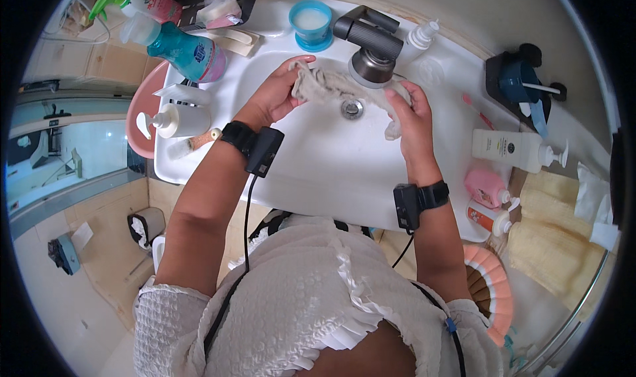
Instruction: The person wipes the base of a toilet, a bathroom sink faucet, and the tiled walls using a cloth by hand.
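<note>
A wet-looking greyish-beige cloth (334,84) stretches between my two hands over the back of the white sink basin (328,163). My left hand (283,91) grips its left end. Its right end is held in my right hand (413,113), and a loose corner hangs below the fingers. The dark metal faucet (372,61) stands above the cloth and hides part of its right half. Just in front of the cloth is the metal drain (352,109). Whether water is running cannot be made out.
Left of the basin stand a blue-green detergent bottle (186,51), a white pump bottle (184,120) and a wooden-handled brush (195,144). A blue cup (310,21) is behind. Several bottles, including a pink one (484,187), line the right rim near a pink toothbrush (479,111).
</note>
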The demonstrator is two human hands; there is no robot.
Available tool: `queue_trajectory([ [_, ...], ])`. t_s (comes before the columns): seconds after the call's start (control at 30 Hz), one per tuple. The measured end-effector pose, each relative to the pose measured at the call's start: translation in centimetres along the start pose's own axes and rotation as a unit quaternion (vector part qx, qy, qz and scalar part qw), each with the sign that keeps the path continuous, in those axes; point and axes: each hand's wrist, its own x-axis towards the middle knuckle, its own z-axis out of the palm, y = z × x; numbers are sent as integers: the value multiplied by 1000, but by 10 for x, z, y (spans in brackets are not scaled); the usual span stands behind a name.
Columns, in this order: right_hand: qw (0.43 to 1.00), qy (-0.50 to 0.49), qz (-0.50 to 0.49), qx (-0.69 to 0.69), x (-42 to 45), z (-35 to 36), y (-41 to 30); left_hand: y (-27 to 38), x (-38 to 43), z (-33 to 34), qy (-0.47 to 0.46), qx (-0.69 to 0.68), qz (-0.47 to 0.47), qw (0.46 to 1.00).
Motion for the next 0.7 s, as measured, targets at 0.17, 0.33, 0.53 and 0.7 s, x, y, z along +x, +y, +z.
queue_trajectory([
  [0.17,993,14,-94,-74,0,-4,-2,-17,-2,-19,-104,-128,12,986],
  [0.33,888,79,-315,-325,5,-8,-9,-11,-7,-6,-89,22,-67,993],
  [0.53,881,78,-255,-392,-9,-1,-48,-29,-7,9,0,441,157,883],
  [0.7,886,44,-192,-420,0,-16,-49,-31,15,-12,6,299,57,953],
])
